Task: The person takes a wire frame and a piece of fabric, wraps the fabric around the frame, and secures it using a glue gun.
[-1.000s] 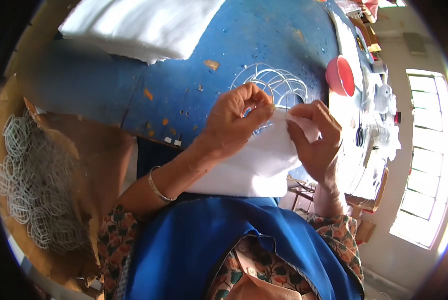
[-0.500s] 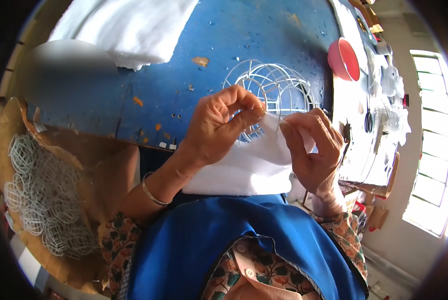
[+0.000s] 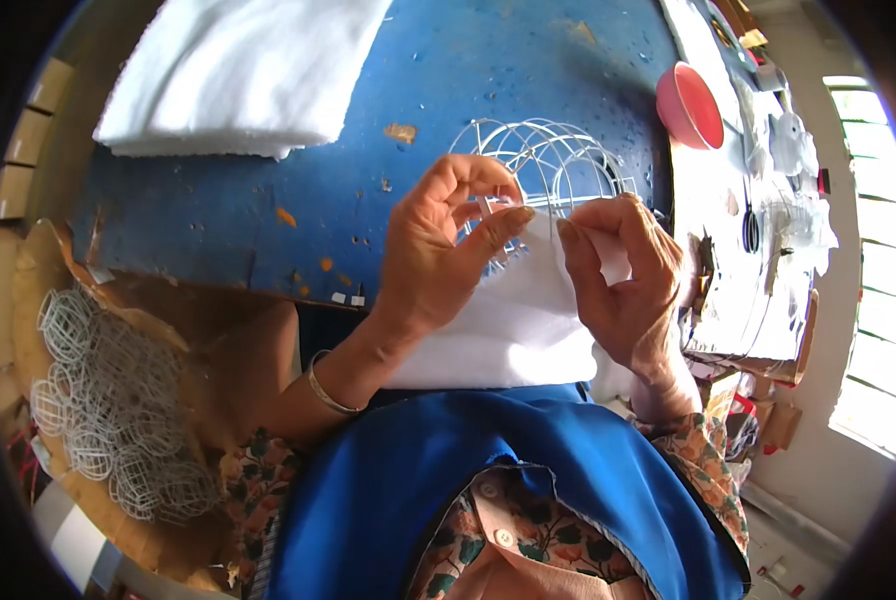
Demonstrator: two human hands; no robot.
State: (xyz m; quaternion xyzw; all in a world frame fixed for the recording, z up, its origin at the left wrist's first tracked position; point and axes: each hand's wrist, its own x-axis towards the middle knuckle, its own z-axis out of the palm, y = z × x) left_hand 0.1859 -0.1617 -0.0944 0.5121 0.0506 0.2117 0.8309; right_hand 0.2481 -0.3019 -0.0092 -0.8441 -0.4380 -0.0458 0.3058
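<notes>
A round cage of white wire (image 3: 553,135) stands at the near edge of the blue table. My left hand (image 3: 438,240) is closed at the cage's near side, its thumb and index finger bent around the rim. Soft white padding (image 3: 488,345) rises from my lap to the cage, its upper part between my two hands. My right hand (image 3: 628,275) pinches the padding just right of the left thumb. Whether a thread or needle is also in those fingertips is too small to tell.
Stacked white padding sheets (image 3: 238,80) lie at the back left of the blue table (image 3: 298,210). A pink bowl (image 3: 688,105) stands at right, by clear plastic and scissors. Many wire cages (image 3: 118,410) fill an open carton at lower left.
My left fingers have parted slightly from the padding at the rim, and the cage has turned a little. My right hand stays close to the same spot. The view has shifted slightly.
</notes>
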